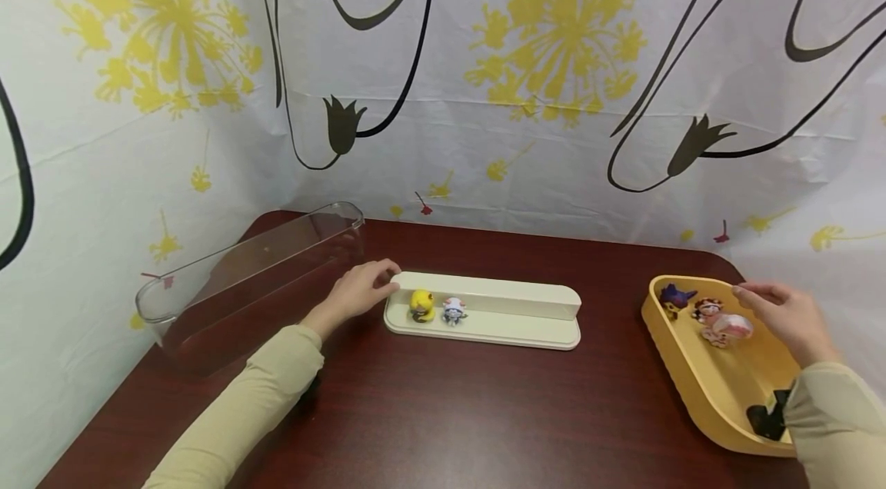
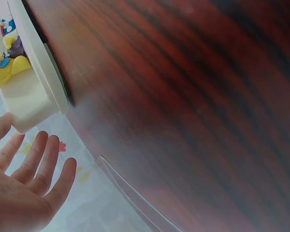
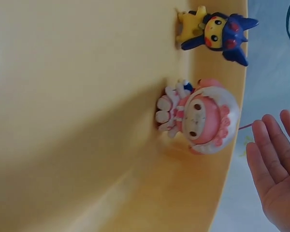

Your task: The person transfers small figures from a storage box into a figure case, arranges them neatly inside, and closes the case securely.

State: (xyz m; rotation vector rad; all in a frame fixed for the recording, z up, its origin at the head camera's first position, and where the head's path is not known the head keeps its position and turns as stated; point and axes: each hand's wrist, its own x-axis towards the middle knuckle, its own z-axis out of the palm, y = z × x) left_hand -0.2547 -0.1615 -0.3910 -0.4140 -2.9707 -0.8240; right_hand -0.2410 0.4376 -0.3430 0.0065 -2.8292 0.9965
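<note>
My left hand [image 1: 361, 289] is at the left end of a cream stepped display stand [image 1: 519, 326], its fingers relaxed. In the left wrist view, the thumb and a finger meet or nearly meet the stand's end [image 2: 31, 104]. A yellow figurine [image 1: 421, 306] and a white figurine [image 1: 454, 311] stand on the lower step. My right hand [image 1: 789, 320] hovers over the far right rim of a yellow tray [image 1: 737, 377], fingers extended and holding nothing. Nearby in the tray are a purple-hooded yellow figurine [image 3: 212, 34] and a pink figurine with a white bonnet [image 3: 203, 116].
A long clear plastic cover [image 1: 256, 274] lies at the left of the dark red table [image 1: 484, 412]. Another small figurine [image 1: 707, 309] and a black item [image 1: 764, 420] sit in the tray. A patterned cloth [image 1: 443, 66] hangs behind.
</note>
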